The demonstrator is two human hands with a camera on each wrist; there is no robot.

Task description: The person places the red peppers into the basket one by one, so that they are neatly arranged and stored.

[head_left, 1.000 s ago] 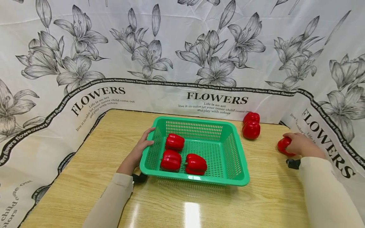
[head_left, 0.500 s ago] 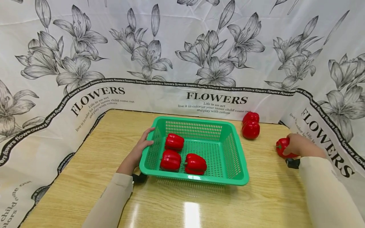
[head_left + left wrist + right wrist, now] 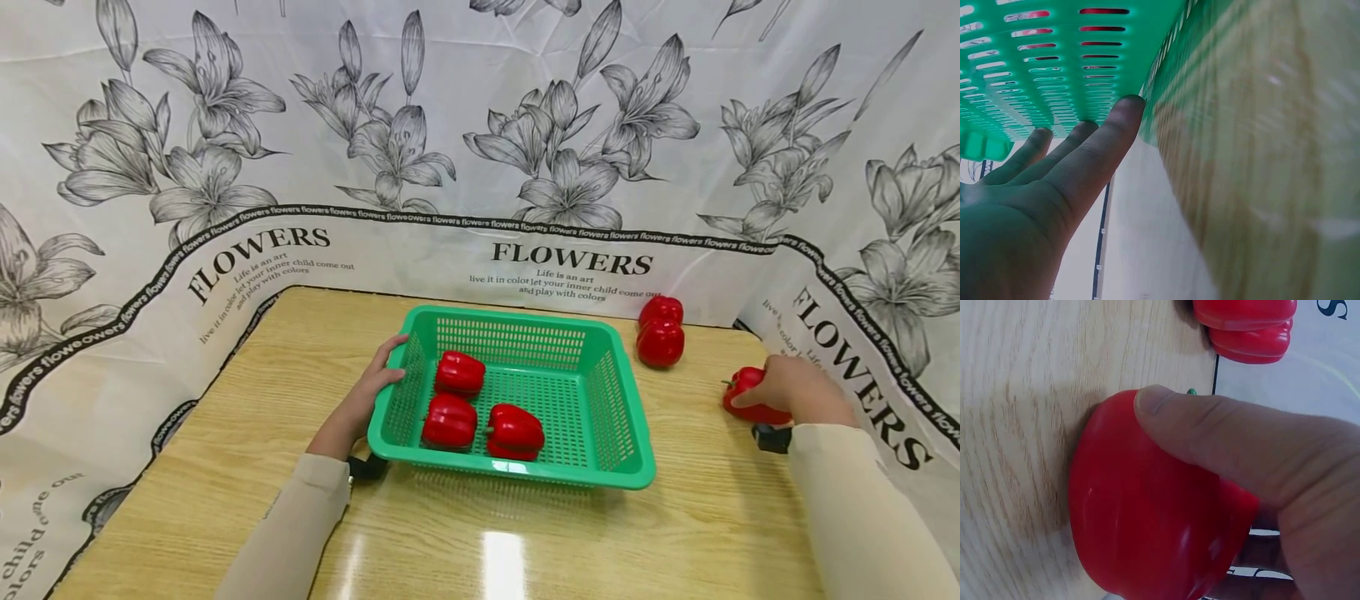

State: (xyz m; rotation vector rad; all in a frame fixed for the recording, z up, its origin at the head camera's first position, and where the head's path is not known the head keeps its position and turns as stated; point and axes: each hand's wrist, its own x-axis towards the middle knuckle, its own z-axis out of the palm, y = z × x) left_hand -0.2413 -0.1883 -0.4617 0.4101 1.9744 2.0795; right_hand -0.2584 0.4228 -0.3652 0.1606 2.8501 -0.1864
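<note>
In the head view, my left hand (image 3: pixel 367 393) holds the left rim of a green plastic basket (image 3: pixel 636 421). The left wrist view shows fairly straight fingers (image 3: pixel 1088 156) against the slotted outer wall. At the table's right side, my right hand (image 3: pixel 804 390) grips a red bell pepper (image 3: pixel 750 402). Its stem points left. From the right wrist, the thumb (image 3: pixel 1200 428) presses across this pepper (image 3: pixel 1141 506), while the other fingers are mostly hidden behind it. Inside the basket lie three red bell peppers (image 3: pixel 450 422), in its left and middle part.
Two more red bell peppers (image 3: pixel 660 342) sit close together near the table's back edge, right of the basket. A white flower-print cloth (image 3: pixel 420 258) hangs around the back and sides of the wooden table (image 3: pixel 420 533). Bare wood lies in front of the basket.
My right hand has turned the bell pepper so its stem, hidden at first, now points left. The left hand and basket have stayed put.
</note>
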